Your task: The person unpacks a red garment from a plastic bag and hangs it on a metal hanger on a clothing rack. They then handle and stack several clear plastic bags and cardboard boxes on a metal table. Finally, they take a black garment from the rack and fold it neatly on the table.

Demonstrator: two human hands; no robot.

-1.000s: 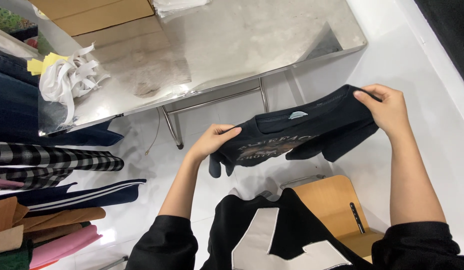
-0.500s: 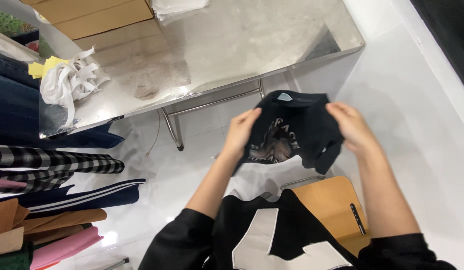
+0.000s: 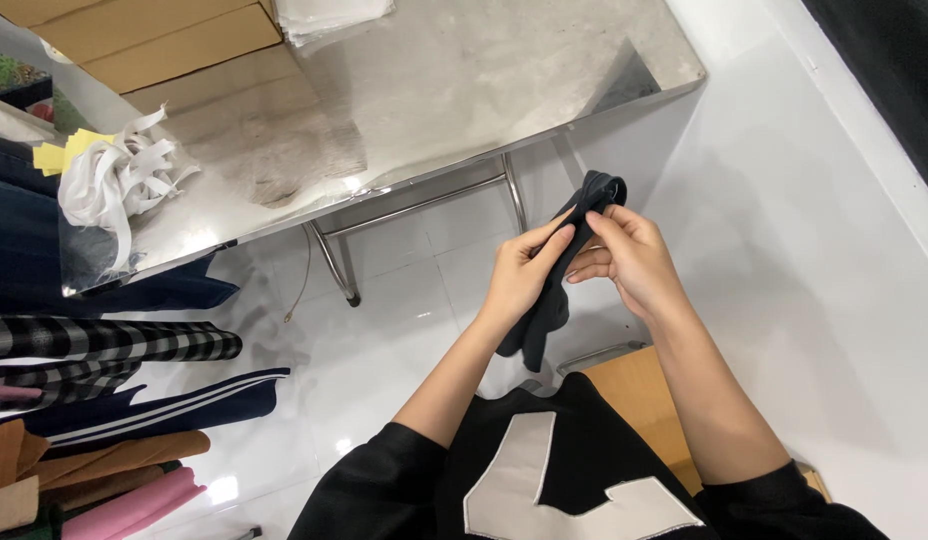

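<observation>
A dark navy garment is pressed flat between my two palms, folded double and hanging down from them. My left hand grips it from the left side. Against its right side my right hand holds it with fingers pinching near the top fold. Both hands are raised in front of my chest, just below the front edge of a shiny metal table.
A bundle of white strips and yellow notes lie on the table's left end, cardboard boxes at its back. Folded clothes are stacked at the left. A wooden stool stands below my hands. A white wall runs along the right.
The garment was spread wide between my hands. I brought both hands together, folding it in half, and it now hangs as a narrow strip between them.
</observation>
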